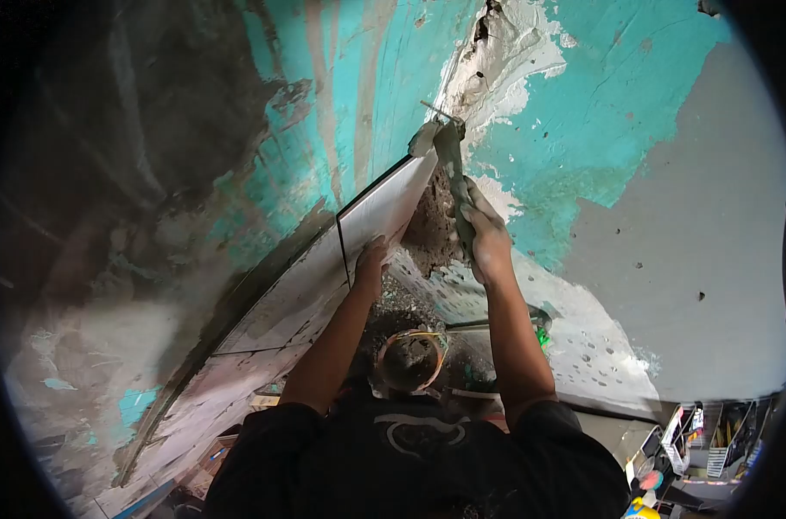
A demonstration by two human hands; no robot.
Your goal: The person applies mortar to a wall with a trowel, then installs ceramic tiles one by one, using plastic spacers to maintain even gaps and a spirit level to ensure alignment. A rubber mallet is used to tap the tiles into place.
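A large pale tile stands against the left wall near the corner, with a dark gap along its upper edge. My left hand rests against the face of this tile near its lower right part, fingers laid along it. In the corner, my right hand is closed around a long, narrow tool coated in grey mortar; its exact kind is hidden by the coating. The tool's upper end meets a lump of wet mortar at the tile's top corner. A thin stick pokes out beside it.
Below my hands stands a round bucket with a pale rim. More tiles line the left wall. Peeling turquoise paint covers the right wall, above a pitted pale band. Wire racks with assorted items stand at lower right.
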